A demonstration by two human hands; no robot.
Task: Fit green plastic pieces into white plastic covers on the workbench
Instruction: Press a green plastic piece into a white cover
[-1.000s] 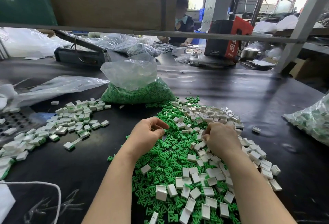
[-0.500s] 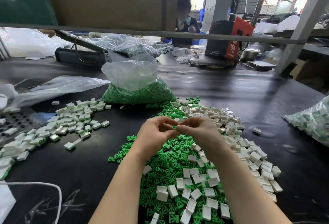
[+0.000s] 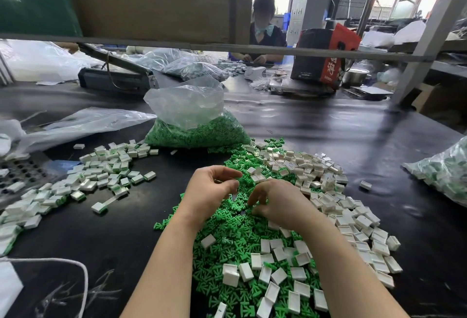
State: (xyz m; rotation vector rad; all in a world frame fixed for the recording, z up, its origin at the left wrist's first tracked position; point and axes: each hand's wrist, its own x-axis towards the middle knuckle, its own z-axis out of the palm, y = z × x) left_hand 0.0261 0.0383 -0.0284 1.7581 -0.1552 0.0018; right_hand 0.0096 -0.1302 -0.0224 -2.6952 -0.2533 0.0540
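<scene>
A heap of small green plastic pieces (image 3: pixel 227 239) lies on the black workbench in front of me. Loose white plastic covers (image 3: pixel 326 191) are spread over its right and near sides. My left hand (image 3: pixel 211 192) hovers over the heap's far left part with its fingers curled, and a small white cover (image 3: pixel 235 195) shows between thumb and fingers. Just to its right, my right hand (image 3: pixel 279 204) reaches down into the green pieces. Its thumb and forefinger pinch a green piece at the surface of the heap.
A pile of white covers with green inside (image 3: pixel 101 176) lies to the left. An open plastic bag of green pieces (image 3: pixel 197 128) stands behind the heap. Another filled bag (image 3: pixel 444 171) is at the right edge. A white cord (image 3: pixel 75 267) lies near left. Across the bench sits a person (image 3: pixel 264 27).
My hands were joined above the heap half a second ago. They have since parted and dropped, and the right hand has gone down into the green pieces.
</scene>
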